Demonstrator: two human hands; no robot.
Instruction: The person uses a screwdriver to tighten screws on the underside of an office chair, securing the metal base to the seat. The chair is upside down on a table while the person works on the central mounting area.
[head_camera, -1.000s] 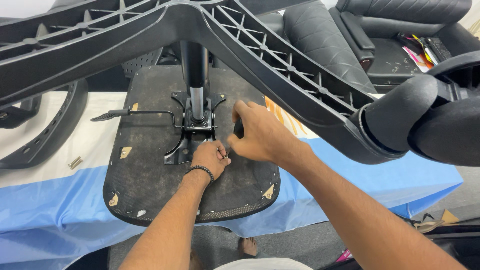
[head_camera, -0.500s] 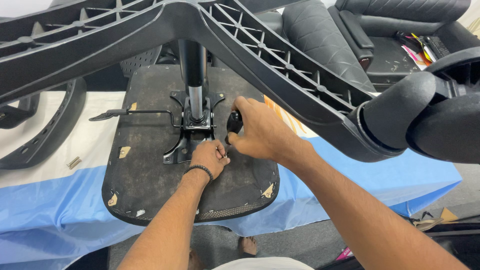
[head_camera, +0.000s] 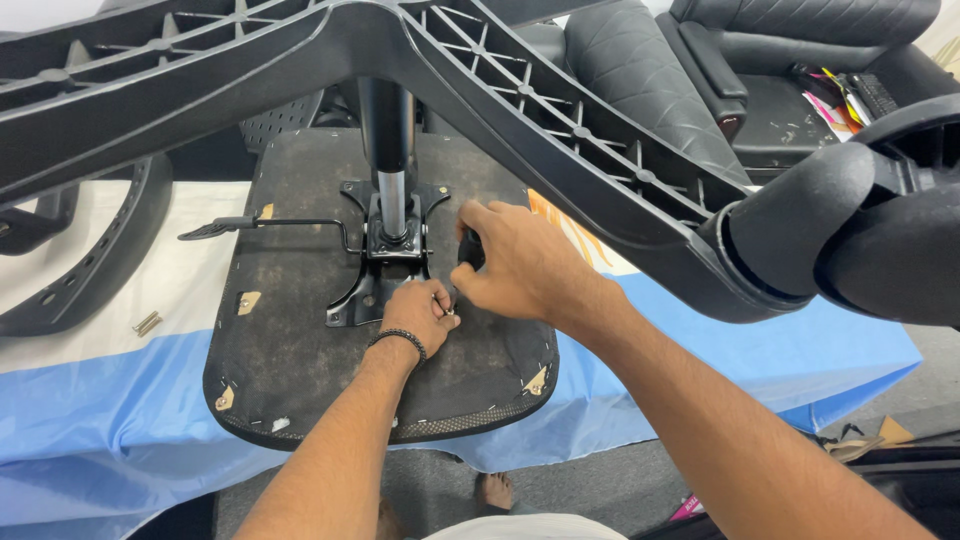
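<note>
The right hand grips a black-handled tool, fingers closed around it, and sits where it was half a second ago, though the wrist has turned slightly. The left hand, a dark beaded band at its wrist, stays pinched shut on a small metal fastener right beside the tool's tip; little else has shifted between the frames. Both hands work at the near right corner of a black metal plate fixed to the underside of an upturned chair seat. The tool's handle points up and away from the person, its long axis running steeply down toward the seat. The seat lies flat on a bench draped in white and blue cloth, its length running away from the person. From the plate a column rises to a five-armed base ending in a caster, with a thin lever reaching left. Two loose bolts rest on the cloth, well apart.
</note>
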